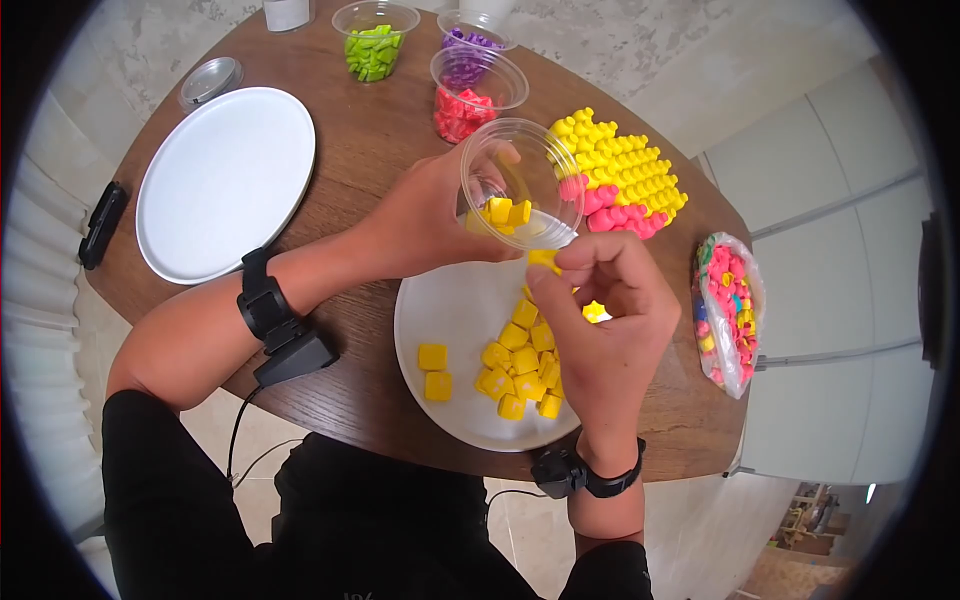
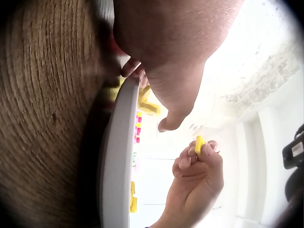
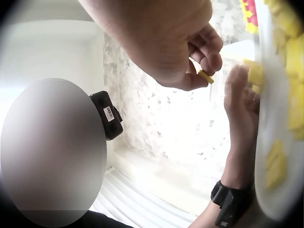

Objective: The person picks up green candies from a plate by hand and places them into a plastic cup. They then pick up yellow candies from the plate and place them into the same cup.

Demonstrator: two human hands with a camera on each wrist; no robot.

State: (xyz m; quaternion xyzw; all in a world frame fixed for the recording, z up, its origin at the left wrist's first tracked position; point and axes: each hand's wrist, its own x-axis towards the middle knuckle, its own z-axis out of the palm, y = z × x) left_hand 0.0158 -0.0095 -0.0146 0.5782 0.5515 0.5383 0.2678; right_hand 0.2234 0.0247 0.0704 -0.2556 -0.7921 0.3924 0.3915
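Observation:
A clear plastic cup (image 1: 522,150) with a few yellow pieces (image 1: 508,212) in it is gripped by the left hand (image 1: 425,215) and tilted over a white plate (image 1: 425,425). Between thumb and forefinger, the right hand (image 1: 615,330) pinches one yellow square piece (image 1: 543,260) just below the cup's rim. The same piece (image 2: 200,145) shows in the left wrist view, held by the right hand (image 2: 194,183), and again as a thin yellow piece (image 3: 206,77) in the right wrist view. Many yellow squares (image 1: 524,360) lie on the plate, two (image 1: 433,357) apart at its left.
An empty white plate (image 1: 226,185) is at the left, with a clear lid (image 1: 211,83) behind it. Cups of green (image 1: 373,53), purple (image 1: 470,60) and red pieces (image 1: 464,115) stand at the back. Yellow and pink figures (image 1: 625,170) and a filled bag (image 1: 728,310) are at the right.

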